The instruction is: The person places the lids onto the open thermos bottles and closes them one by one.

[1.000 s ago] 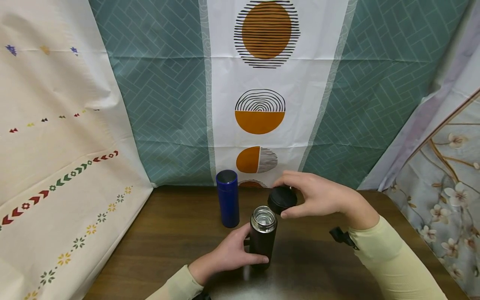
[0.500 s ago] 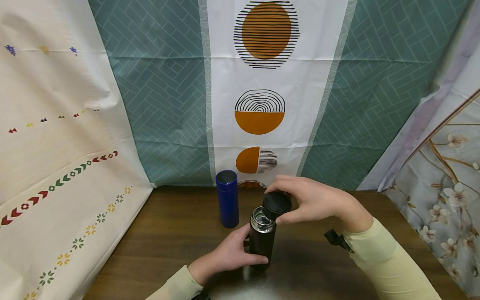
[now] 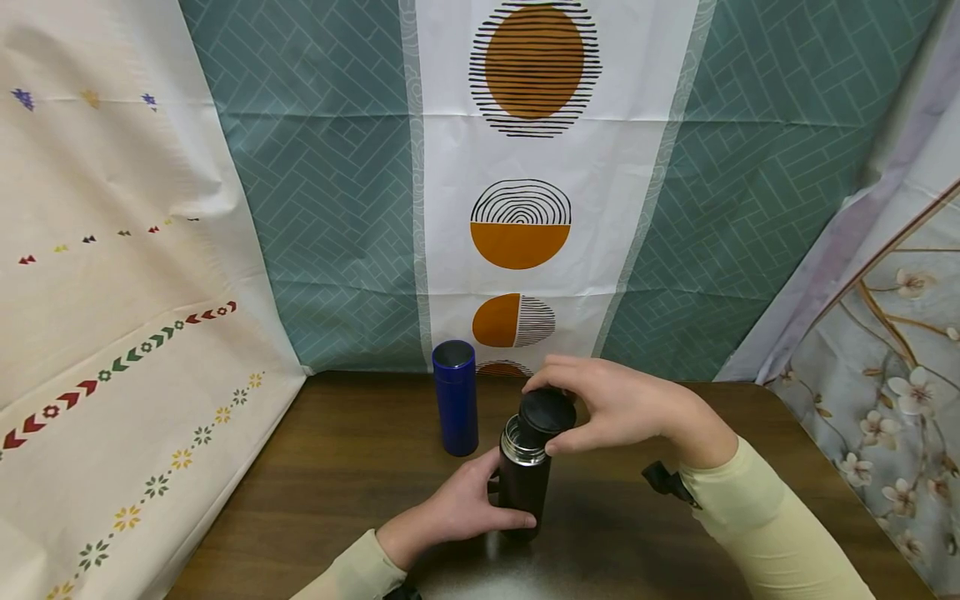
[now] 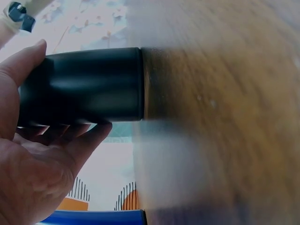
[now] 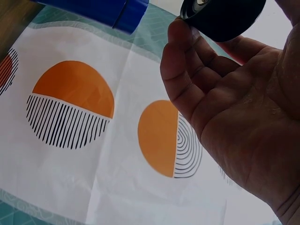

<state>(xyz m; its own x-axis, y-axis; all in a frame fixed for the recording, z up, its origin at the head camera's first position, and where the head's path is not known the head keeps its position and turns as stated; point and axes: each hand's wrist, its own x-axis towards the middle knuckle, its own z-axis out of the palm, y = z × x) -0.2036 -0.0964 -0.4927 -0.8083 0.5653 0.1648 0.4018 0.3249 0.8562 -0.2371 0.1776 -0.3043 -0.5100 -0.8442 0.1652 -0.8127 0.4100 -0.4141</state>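
Note:
My left hand (image 3: pixel 468 504) grips a black thermos (image 3: pixel 523 492) around its body from the left, thumb across the front. The thermos stands upright on the wooden table with its steel mouth uncovered on the left side. In the left wrist view the thermos body (image 4: pixel 89 86) lies between thumb and fingers. My right hand (image 3: pixel 622 408) pinches a round black lid (image 3: pixel 547 412) between thumb and fingers. The lid overlaps the right part of the thermos mouth in the head view. From the right wrist, the lid (image 5: pixel 225 16) shows at the fingertips, its underside partly visible.
A blue bottle (image 3: pixel 456 400), open at the top, stands upright just behind and left of the thermos. Behind the wooden table (image 3: pixel 337 483) hangs a patterned cloth (image 3: pixel 345 208), with a cream cloth (image 3: pixel 150 333) at the left and a floral one (image 3: pixel 885 417) at the right.
My right hand has carried the lid left and slightly down, from beside the thermos mouth to over its right part. The left hand and the thermos have stayed in place.

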